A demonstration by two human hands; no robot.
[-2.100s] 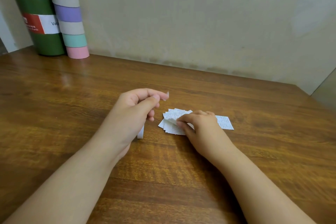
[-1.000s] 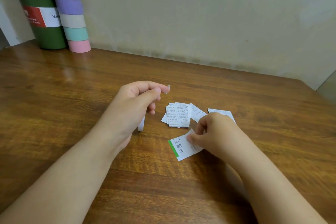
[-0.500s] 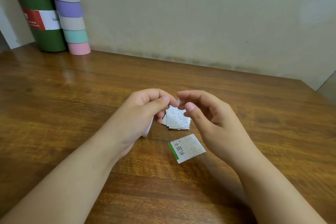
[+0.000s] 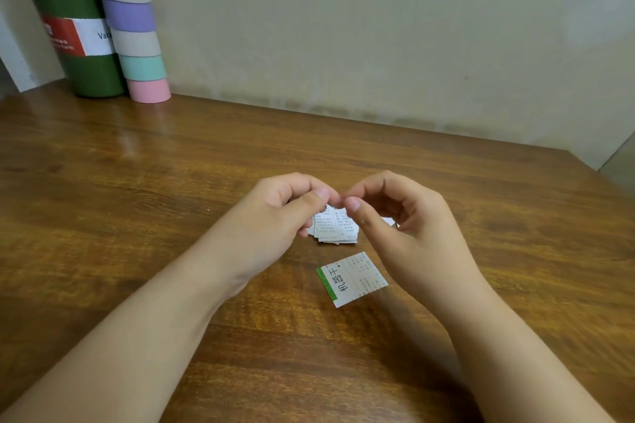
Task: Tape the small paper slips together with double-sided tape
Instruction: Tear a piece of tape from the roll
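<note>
Above the wooden worktop (image 4: 137, 216), left hand (image 4: 275, 213) and right hand (image 4: 409, 223) raised, fingertips meeting, thumbs and forefingers curled as in a pinch; whether a bit of tape sits between them, impossible to tell. Directly under the hands, a small pile of paper slips (image 4: 335, 227) flat on the worktop. Nearer to the body, one single slip with a green edge (image 4: 352, 280), lying apart from the pile. Far left at the wall, a green bottle (image 4: 79, 45) touching a stack of pastel tape rolls (image 4: 132, 24).
</note>
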